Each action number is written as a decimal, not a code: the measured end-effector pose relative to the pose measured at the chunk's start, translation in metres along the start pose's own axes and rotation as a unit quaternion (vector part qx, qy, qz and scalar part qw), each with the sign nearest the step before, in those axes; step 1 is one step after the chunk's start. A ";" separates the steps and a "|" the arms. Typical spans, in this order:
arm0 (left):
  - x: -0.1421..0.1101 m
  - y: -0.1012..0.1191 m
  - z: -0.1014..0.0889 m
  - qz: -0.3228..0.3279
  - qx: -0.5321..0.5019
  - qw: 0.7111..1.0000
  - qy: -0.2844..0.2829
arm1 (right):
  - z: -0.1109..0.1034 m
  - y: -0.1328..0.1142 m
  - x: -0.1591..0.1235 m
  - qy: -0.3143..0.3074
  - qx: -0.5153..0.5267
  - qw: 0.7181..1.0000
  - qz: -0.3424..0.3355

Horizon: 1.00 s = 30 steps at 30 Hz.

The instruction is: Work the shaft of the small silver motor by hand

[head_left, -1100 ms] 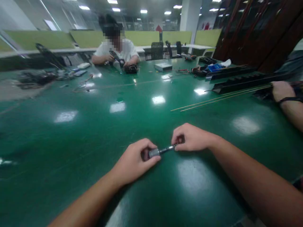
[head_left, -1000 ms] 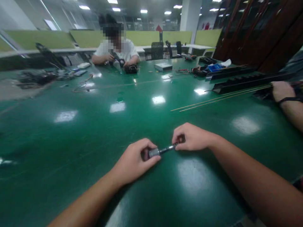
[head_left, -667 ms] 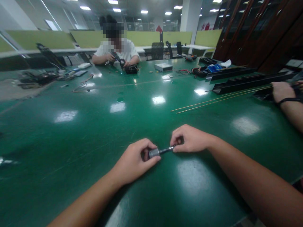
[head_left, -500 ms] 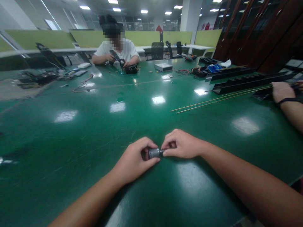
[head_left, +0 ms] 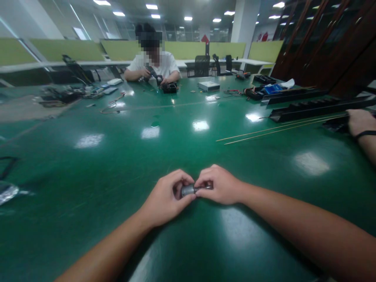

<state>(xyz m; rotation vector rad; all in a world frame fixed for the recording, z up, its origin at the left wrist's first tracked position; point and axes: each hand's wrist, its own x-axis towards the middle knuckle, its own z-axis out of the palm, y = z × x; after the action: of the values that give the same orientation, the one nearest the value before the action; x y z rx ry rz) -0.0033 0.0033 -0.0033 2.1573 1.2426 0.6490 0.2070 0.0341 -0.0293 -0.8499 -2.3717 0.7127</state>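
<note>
Two bare hands meet over a glossy green desk (head_left: 123,168), low in the head camera's view, to work a small grey metal cylinder (head_left: 187,190) with a slim shaft (head_left: 208,188) at its right end. The left hand (head_left: 163,197) curls round the cylinder, its fingers (head_left: 182,177) and thumb pinched on the body; the right hand (head_left: 221,186) closes its fingers (head_left: 205,193) narrowly on the shaft, the tips almost touching those opposite. Cylinder and shaft lie nearly level, in line between the hands; whether they rest on the desk cannot be told. The step in hand looks to be handling the shaft at its join, one side steadying, the other working. The next move would seem to call for a firm left hold and a light, straight pinch on the right, so that the two parts stay aligned. Beyond, two thin brass-coloured rods (head_left: 253,137) lie beside a long black channel (head_left: 293,112), near a co-worker's hand (head_left: 360,120), while a person in a white shirt (head_left: 172,62) sits across the desk
</note>
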 end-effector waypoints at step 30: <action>-0.009 -0.003 -0.001 0.021 0.035 0.999 0.007 | 0.007 -0.011 -0.001 -0.002 -0.003 1.000 0.002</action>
<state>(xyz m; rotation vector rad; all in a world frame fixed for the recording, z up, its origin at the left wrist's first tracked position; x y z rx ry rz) -0.0102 -0.0033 -0.0055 2.2443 1.2476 0.6466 0.1987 0.0244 -0.0272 -0.8571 -2.3767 0.7098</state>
